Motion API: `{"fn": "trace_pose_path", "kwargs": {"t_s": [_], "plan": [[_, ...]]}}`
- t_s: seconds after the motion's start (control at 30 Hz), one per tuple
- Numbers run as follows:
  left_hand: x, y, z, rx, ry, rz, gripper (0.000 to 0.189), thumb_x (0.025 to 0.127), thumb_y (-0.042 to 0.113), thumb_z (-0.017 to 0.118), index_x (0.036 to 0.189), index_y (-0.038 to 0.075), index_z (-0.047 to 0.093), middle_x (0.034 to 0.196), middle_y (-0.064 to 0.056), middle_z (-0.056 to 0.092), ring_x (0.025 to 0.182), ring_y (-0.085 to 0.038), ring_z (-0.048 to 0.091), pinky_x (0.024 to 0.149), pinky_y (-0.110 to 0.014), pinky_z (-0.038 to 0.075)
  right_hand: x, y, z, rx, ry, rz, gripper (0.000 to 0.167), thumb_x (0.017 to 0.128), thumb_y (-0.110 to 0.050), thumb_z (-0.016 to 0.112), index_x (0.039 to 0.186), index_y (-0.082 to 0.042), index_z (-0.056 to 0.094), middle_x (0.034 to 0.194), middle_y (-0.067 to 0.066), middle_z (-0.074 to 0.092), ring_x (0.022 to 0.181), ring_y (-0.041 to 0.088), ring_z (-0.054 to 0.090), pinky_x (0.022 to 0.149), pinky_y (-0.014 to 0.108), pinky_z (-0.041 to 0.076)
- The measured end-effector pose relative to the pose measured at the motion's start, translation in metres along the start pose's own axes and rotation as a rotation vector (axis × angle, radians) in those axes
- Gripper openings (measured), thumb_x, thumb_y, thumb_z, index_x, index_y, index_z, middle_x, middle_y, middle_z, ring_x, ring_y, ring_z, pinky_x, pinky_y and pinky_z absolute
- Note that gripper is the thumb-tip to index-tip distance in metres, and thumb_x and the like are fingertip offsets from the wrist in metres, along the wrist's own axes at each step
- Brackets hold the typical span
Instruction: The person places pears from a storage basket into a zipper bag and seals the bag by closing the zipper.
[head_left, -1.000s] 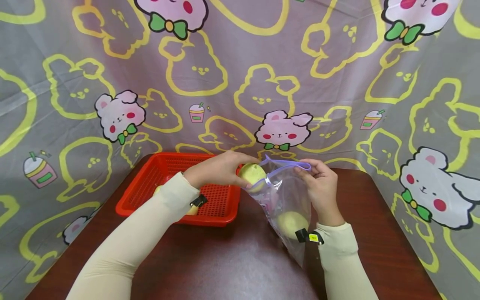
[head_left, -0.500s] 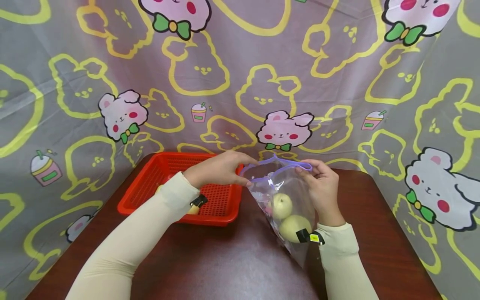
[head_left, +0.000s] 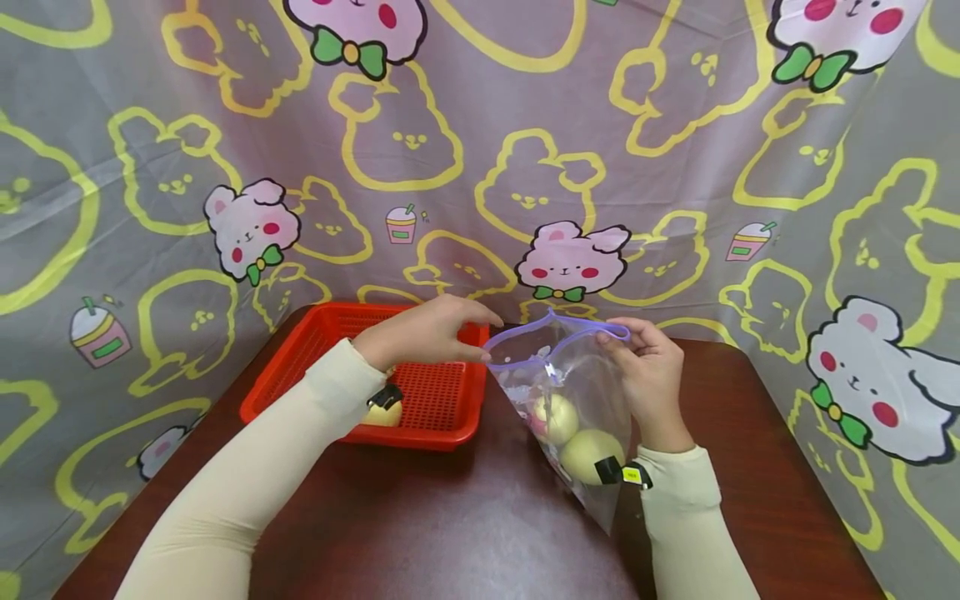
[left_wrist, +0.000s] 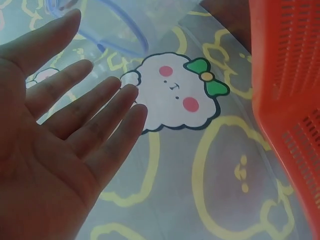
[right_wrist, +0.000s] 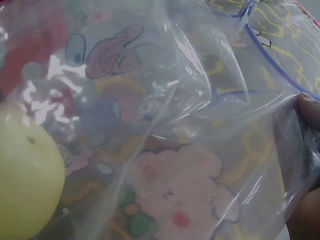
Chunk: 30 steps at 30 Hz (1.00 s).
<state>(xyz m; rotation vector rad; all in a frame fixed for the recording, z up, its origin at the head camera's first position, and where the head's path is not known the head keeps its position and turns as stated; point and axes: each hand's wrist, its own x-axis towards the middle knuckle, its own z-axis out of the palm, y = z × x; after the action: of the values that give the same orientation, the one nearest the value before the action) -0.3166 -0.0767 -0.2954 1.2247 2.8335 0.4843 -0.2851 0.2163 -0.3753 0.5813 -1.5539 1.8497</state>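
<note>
My right hand (head_left: 654, 375) pinches the purple zip edge of a clear printed zip bag (head_left: 603, 396) at its right corner and holds the bag up, mouth open. Two round, pale yellow fruits (head_left: 555, 419) rest inside it, one above the other; one fruit (right_wrist: 25, 175) looms large in the right wrist view, with a small stem dimple. At the left end of the bag's mouth is my left hand (head_left: 431, 333), with nothing in it. In the left wrist view that hand (left_wrist: 60, 135) shows its bare palm, fingers extended and apart.
A red perforated plastic basket (head_left: 442, 437) stands under my left forearm, partly hidden by it. Inside is pale yellow fruit (head_left: 386, 414), also partly covered. A cartoon-print cloth (head_left: 450, 150) hangs behind the dark wooden table (head_left: 420, 517).
One second ago my left hand held a fruit at the bag's mouth; it let go and the fruit dropped inside. The hand has since drawn slightly left, off the rim. My right hand kept its hold.
</note>
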Motion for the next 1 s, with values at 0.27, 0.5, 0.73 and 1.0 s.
{"fn": "trace_pose_path", "kwargs": {"t_s": [0.27,0.5,0.73,1.0], "plan": [[-0.012,-0.017,-0.004,0.031,0.006,-0.027,0.052,0.084,0.034,0.077,0.131,0.017,0.062,0.128,0.003,0.061,0.116,-0.017,0.055,0.096,-0.036,0.046,-0.001,0.001,-0.002,-0.007,0.005,-0.009,0.021,0.080,0.013,0.072,0.098,0.017,0.064,0.082,0.012,0.072,0.072,0.014,0.070,0.066,0.025,0.055],[-0.029,-0.033,-0.003,0.008,0.028,-0.063,0.051,0.084,0.034,0.078,0.129,0.015,0.064,0.125,0.002,0.062,0.116,-0.017,0.056,0.096,-0.039,0.046,-0.002,0.001,-0.002,0.014,-0.002,-0.025,0.021,0.080,0.013,0.071,0.098,0.019,0.062,0.082,0.008,0.073,0.072,0.013,0.070,0.067,0.024,0.055],[-0.041,-0.051,-0.003,0.019,0.036,-0.112,0.052,0.083,0.036,0.077,0.129,0.015,0.064,0.125,0.001,0.062,0.114,-0.020,0.057,0.094,-0.040,0.047,-0.001,0.003,-0.004,0.020,-0.001,-0.016,0.021,0.081,0.013,0.071,0.099,0.019,0.062,0.083,0.010,0.072,0.072,0.015,0.070,0.068,0.026,0.056],[-0.048,-0.067,-0.006,0.022,0.044,-0.157,0.047,0.083,0.032,0.078,0.126,0.015,0.065,0.122,0.000,0.063,0.108,-0.019,0.060,0.092,-0.040,0.048,0.001,0.003,-0.005,0.014,-0.003,-0.017,0.022,0.081,0.013,0.071,0.100,0.020,0.062,0.083,0.008,0.072,0.073,0.014,0.070,0.070,0.025,0.056]]}}
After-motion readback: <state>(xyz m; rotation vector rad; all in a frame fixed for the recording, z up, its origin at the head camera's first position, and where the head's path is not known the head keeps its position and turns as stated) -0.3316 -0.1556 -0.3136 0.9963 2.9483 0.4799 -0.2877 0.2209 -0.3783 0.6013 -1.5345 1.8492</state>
